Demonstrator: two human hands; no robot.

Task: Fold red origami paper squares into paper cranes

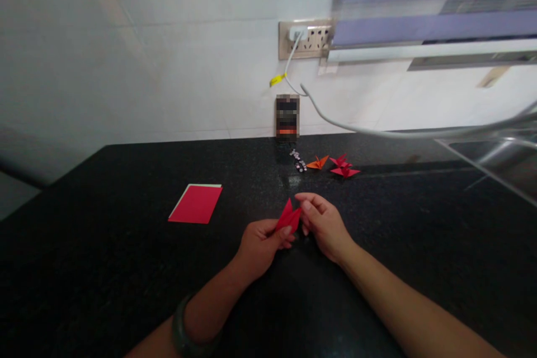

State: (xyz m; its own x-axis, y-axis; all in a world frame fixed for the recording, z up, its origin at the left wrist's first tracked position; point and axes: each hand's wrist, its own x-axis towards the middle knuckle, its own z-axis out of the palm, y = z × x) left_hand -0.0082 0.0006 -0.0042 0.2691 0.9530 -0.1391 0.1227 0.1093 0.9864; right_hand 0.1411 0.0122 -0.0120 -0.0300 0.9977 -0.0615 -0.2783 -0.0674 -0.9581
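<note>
A folded piece of red origami paper (289,218) with two pointed flaps is held just above the dark counter. My left hand (264,243) pinches its lower part between thumb and fingers. On the other side, my right hand (325,224) has its thumb and fingers closed at the tip of the right-hand flap; the exact contact there is small and partly hidden. Beyond my hands lie an orange paper crane (318,163) and red paper cranes (345,170) close together. A stack of red square paper (196,205), with a white edge showing, rests flat to the left.
A phone-like device (287,117), pixelated, leans against the white wall with a beaded strap (298,162) before it. A white charger (298,33) sits in the wall socket, its cable hanging. A grey hose (377,133) crosses toward the sink edge (486,168) at right.
</note>
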